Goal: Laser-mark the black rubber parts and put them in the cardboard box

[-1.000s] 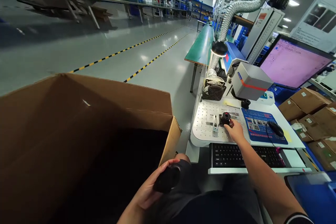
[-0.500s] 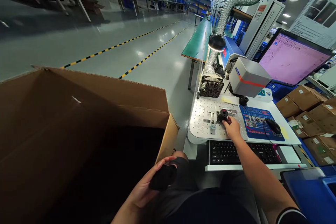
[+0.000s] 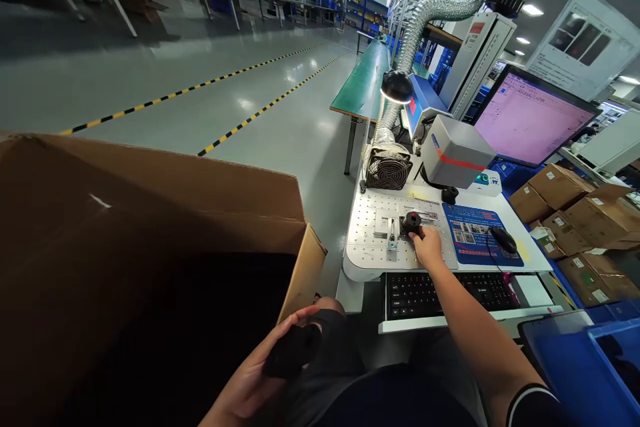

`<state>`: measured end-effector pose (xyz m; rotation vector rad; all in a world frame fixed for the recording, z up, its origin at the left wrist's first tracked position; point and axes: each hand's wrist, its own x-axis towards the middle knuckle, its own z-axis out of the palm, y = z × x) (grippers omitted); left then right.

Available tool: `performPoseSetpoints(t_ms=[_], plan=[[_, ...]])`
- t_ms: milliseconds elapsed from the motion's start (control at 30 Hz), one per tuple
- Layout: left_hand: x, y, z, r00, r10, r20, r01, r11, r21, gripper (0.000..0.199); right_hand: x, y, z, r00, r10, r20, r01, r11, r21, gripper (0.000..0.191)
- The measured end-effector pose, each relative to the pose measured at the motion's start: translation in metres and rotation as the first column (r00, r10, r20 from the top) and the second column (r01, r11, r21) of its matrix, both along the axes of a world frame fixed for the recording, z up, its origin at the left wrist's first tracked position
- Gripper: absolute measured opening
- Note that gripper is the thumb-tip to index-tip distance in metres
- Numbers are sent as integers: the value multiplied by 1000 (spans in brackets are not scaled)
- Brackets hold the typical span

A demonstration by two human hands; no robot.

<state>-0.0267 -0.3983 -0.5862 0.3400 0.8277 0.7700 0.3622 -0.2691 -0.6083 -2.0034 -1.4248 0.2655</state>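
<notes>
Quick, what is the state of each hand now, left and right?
Left hand: closed around a small black rounded part, held over the lap.
Right hand: fingers on a small black round part on the white perforated plate; firm grip cannot be told.

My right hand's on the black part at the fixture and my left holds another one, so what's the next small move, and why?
Probably let go: the right hand has its fingers on the black part by the fixture, under the grey head. The left hand holds a second part ready.
</notes>
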Motion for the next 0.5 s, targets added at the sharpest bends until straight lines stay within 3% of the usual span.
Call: performPoseSetpoints(t_ms=[167, 267, 367, 500], plan=[[3, -3, 3, 1000, 14, 7, -14, 1000, -5, 43, -4, -2, 7, 1000, -20, -4, 20, 1000, 10, 26], [3, -3, 1, 1000, 30, 3, -30, 999, 12, 42, -3, -11, 9, 998, -17, -61, 20, 999, 48, 36], [1, -1, -6, 1000, 21, -6, -21, 1000, 16, 46, 1, -35, 7, 991, -9, -137, 28, 989, 142, 43], [2, -1, -6, 1000, 11, 5, -11, 1000, 14, 51, 6, -87, 2, 986, 32, -166, 12, 966, 257, 37]])
